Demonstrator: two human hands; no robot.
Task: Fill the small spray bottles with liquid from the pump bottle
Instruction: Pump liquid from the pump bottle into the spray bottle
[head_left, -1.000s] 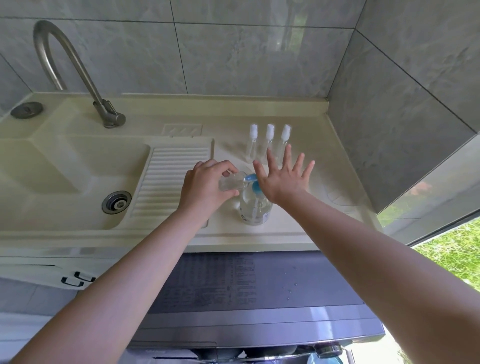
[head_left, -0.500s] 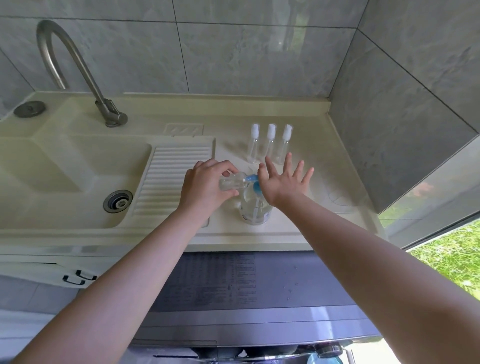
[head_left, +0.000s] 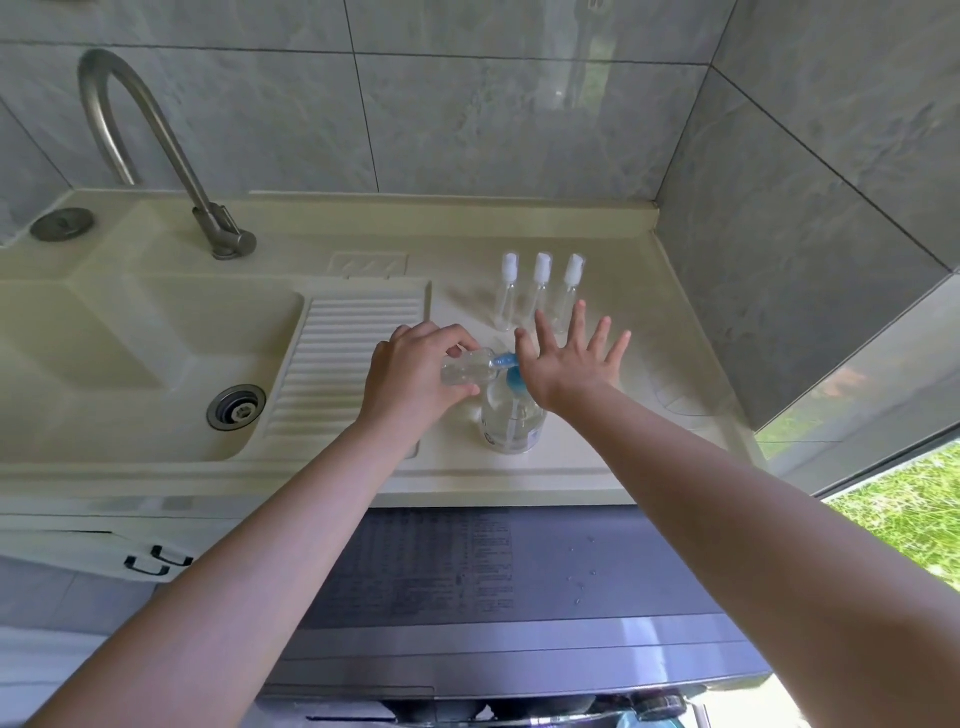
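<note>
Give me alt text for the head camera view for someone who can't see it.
A person's left hand holds a small clear bottle sideways against the blue spout of a pump bottle, while the right hand, fingers spread, presses the pump. Three capped spray bottles stand behind on a cream counter beside a sink.

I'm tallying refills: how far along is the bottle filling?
Done: cannot tell; three capped spray bottles stand in a row by the wall, their fill levels unreadable. In hand: the left hand holds an uncapped small bottle tilted at the blue nozzle of the pump bottle, while the right hand presses the pump with its palm, fingers spread. Left: finishing this bottle, capping it, and any still empty.
</note>
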